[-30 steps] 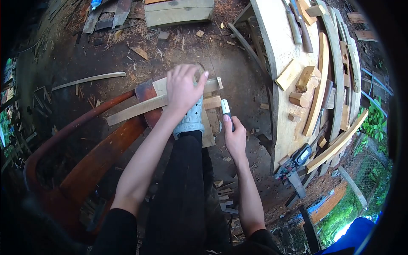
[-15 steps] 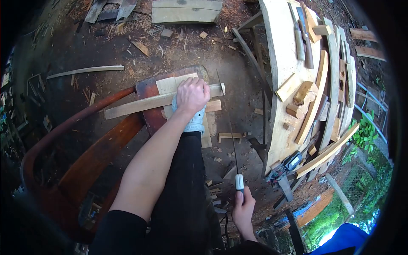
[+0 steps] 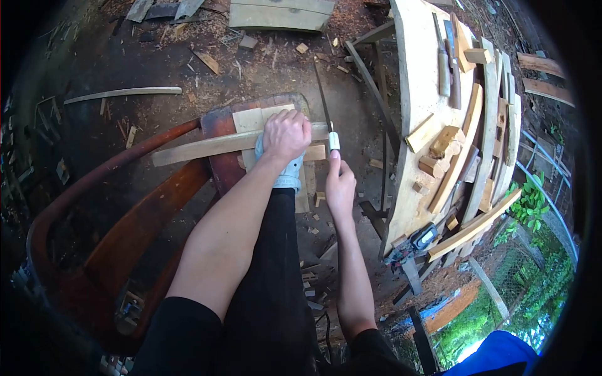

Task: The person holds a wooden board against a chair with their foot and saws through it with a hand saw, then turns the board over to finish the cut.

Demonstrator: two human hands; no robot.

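Note:
My left hand (image 3: 286,133) is wrapped over a long, slightly curved wooden strip (image 3: 207,149), pressing it down beside my foot in a light blue clog (image 3: 288,175). The strip lies across pale boards (image 3: 249,118) on the seat of a reddish-brown wooden chair (image 3: 221,164). My right hand (image 3: 340,188) grips the white handle of a handsaw (image 3: 324,100). Its thin blade points away from me and crosses the strip's right end, just right of my left hand. A shorter wood piece (image 3: 315,152) sticks out from under the strip.
At the right stands a workbench (image 3: 417,81) bearing chisels (image 3: 444,69), wood blocks (image 3: 433,165), curved strips (image 3: 461,153) and a dark tool with a lamp-like end (image 3: 425,235). Offcuts and shavings litter the ground. A curved strip (image 3: 125,92) lies on the left, a plank (image 3: 281,15) at the top.
My right hand has pushed the saw forward, away from me, so its handle is now close to the strip's end. My left hand and the strip stay in place.

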